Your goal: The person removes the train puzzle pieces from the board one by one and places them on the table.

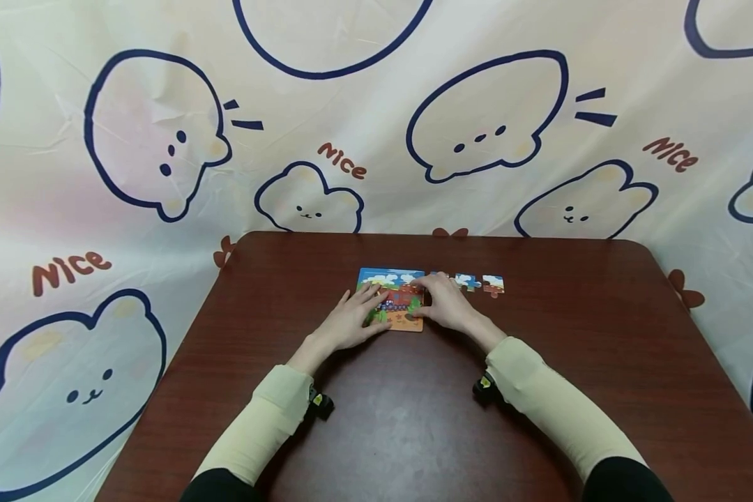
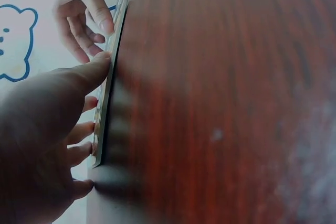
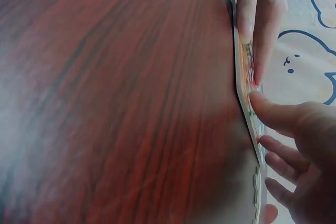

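A colourful jigsaw puzzle (image 1: 404, 323) in a thin flat board lies near the far side of the table, its picture showing blue sky, clouds and an orange lower edge. My left hand (image 1: 346, 322) rests across its left part with fingers spread and fairly straight. In the left wrist view, that thumb touches the board's near edge. From the right, my right hand (image 1: 450, 305) reaches onto the puzzle's right side, thumb and fingers apart and touching it. The right wrist view shows the right thumb (image 3: 273, 113) on the puzzle's face. Both hands cover parts of the picture.
To the right of the board, loose jigsaw pieces lie in a row, among them a blue-and-white piece (image 1: 467, 282) and a piece with a brown tab (image 1: 493, 284). The dark brown table (image 1: 389, 432) ends at a printed cloth backdrop (image 1: 376, 125).
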A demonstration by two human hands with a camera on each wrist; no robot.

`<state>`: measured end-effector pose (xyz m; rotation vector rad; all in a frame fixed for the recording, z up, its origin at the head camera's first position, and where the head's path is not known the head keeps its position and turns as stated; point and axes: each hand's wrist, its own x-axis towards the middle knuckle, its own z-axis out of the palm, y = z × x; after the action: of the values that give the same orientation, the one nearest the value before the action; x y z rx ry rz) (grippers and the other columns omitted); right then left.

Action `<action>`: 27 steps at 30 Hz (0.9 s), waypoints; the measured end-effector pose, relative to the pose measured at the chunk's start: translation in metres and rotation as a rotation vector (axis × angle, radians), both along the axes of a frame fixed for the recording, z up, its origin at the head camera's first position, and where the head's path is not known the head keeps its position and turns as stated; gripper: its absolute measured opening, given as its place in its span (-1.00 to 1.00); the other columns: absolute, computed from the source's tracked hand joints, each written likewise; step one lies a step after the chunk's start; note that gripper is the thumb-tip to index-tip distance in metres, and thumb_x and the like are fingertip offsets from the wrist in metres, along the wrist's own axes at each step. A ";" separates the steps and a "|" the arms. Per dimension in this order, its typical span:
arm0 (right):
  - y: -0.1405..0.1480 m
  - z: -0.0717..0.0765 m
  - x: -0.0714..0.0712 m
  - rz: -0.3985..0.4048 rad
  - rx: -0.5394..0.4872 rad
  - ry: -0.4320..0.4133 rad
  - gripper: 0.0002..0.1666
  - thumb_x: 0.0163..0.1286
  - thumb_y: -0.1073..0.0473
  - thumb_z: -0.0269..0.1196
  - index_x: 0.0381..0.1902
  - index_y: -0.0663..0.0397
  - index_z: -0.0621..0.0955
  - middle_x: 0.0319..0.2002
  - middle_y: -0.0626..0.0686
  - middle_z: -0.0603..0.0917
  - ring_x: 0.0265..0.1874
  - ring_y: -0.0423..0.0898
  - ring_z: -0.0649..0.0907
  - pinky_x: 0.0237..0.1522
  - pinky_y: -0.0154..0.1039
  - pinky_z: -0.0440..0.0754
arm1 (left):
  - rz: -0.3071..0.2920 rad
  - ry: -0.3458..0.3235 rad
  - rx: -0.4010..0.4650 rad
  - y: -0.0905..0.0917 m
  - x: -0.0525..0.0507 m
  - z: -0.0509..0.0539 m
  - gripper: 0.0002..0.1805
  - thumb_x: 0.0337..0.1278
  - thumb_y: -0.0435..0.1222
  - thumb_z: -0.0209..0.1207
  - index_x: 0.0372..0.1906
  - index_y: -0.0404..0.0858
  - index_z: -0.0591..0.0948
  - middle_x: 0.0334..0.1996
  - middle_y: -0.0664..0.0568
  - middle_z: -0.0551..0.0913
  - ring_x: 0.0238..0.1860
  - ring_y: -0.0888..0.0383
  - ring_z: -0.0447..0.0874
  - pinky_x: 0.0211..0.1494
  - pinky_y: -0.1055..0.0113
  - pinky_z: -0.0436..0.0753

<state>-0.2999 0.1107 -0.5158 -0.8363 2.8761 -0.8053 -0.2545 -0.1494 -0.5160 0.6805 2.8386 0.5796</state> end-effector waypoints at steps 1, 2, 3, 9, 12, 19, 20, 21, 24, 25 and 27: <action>-0.001 0.000 -0.001 -0.003 -0.002 -0.005 -0.24 0.34 0.05 0.63 0.42 0.18 0.66 0.22 0.20 0.80 0.30 0.26 0.62 0.36 0.34 0.52 | 0.002 0.004 -0.003 0.000 0.000 0.000 -0.16 0.61 0.13 0.22 0.75 -0.14 0.31 0.78 -0.20 0.17 0.84 -0.19 -0.02 0.79 -0.42 0.02; -0.002 0.000 -0.001 -0.009 -0.006 -0.014 -0.21 0.34 0.06 0.63 0.44 0.20 0.64 0.19 0.20 0.80 0.29 0.27 0.61 0.34 0.33 0.52 | 0.003 0.004 -0.004 0.000 -0.001 -0.001 -0.17 0.61 0.13 0.22 0.75 -0.14 0.31 0.79 -0.19 0.17 0.84 -0.18 -0.02 0.79 -0.41 0.03; -0.003 0.000 -0.002 -0.022 -0.011 -0.026 -0.19 0.33 0.07 0.64 0.46 0.20 0.63 0.17 0.20 0.81 0.29 0.26 0.61 0.29 0.35 0.52 | 0.001 0.008 -0.017 0.000 -0.001 -0.001 -0.17 0.62 0.14 0.20 0.75 -0.12 0.31 0.79 -0.17 0.16 0.84 -0.16 -0.02 0.81 -0.38 0.03; -0.008 0.003 -0.003 -0.069 -0.033 -0.093 -0.15 0.33 0.12 0.63 0.50 0.28 0.59 0.10 0.25 0.78 0.25 0.27 0.58 0.25 0.27 0.53 | 0.005 0.001 -0.042 0.001 -0.002 -0.001 -0.17 0.62 0.16 0.19 0.75 -0.09 0.30 0.80 -0.14 0.16 0.84 -0.14 -0.02 0.82 -0.35 0.05; -0.008 0.005 -0.003 -0.073 -0.037 -0.101 -0.19 0.35 0.13 0.62 0.47 0.29 0.61 0.13 0.27 0.75 0.23 0.26 0.58 0.26 0.20 0.54 | 0.003 -0.007 -0.041 0.001 -0.001 0.001 -0.18 0.62 0.16 0.19 0.76 -0.08 0.29 0.80 -0.14 0.14 0.84 -0.15 -0.03 0.82 -0.34 0.04; -0.011 0.004 0.000 -0.084 -0.030 -0.088 -0.33 0.39 0.10 0.59 0.40 0.13 0.71 0.21 0.30 0.66 0.18 0.22 0.52 0.16 0.16 0.52 | -0.021 0.006 0.008 -0.003 -0.003 -0.003 -0.17 0.64 0.17 0.16 0.76 -0.11 0.29 0.79 -0.20 0.14 0.84 -0.19 -0.02 0.80 -0.40 0.01; -0.011 0.003 0.000 -0.086 -0.029 -0.085 -0.35 0.40 0.09 0.59 0.39 0.11 0.71 0.22 0.30 0.64 0.18 0.22 0.51 0.15 0.16 0.52 | -0.022 0.005 0.011 -0.003 -0.003 -0.003 -0.17 0.64 0.17 0.16 0.76 -0.12 0.29 0.79 -0.20 0.14 0.84 -0.19 -0.02 0.80 -0.40 0.01; -0.011 0.002 0.000 -0.086 -0.032 -0.084 -0.36 0.40 0.09 0.59 0.38 0.09 0.72 0.22 0.30 0.64 0.17 0.22 0.50 0.15 0.16 0.51 | -0.023 0.004 0.014 -0.003 -0.003 -0.003 -0.16 0.64 0.18 0.16 0.76 -0.12 0.29 0.79 -0.20 0.14 0.84 -0.19 -0.02 0.80 -0.41 0.00; -0.011 0.000 0.001 -0.086 -0.040 -0.079 -0.39 0.40 0.09 0.58 0.37 0.05 0.74 0.22 0.30 0.62 0.17 0.22 0.49 0.14 0.15 0.49 | -0.019 -0.005 0.010 -0.003 -0.002 -0.002 -0.17 0.64 0.18 0.15 0.76 -0.10 0.28 0.80 -0.19 0.13 0.84 -0.18 -0.03 0.81 -0.40 0.00; -0.010 -0.001 0.001 -0.084 -0.043 -0.079 -0.40 0.41 0.09 0.58 0.37 0.04 0.74 0.22 0.30 0.62 0.16 0.22 0.48 0.14 0.15 0.48 | -0.013 -0.016 -0.001 -0.002 -0.001 0.001 -0.18 0.63 0.13 0.19 0.76 -0.12 0.29 0.80 -0.18 0.13 0.84 -0.18 -0.03 0.81 -0.38 0.00; -0.010 -0.002 0.001 -0.079 -0.047 -0.077 -0.41 0.41 0.08 0.58 0.37 0.01 0.74 0.20 0.28 0.62 0.14 0.20 0.49 0.12 0.14 0.47 | -0.009 -0.016 -0.004 -0.002 -0.001 0.002 -0.17 0.63 0.13 0.19 0.76 -0.11 0.28 0.80 -0.17 0.13 0.84 -0.17 -0.03 0.81 -0.38 0.01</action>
<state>-0.2991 0.1006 -0.5177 -0.6845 2.8490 -0.8950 -0.2550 -0.1514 -0.5142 0.6847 2.8195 0.5747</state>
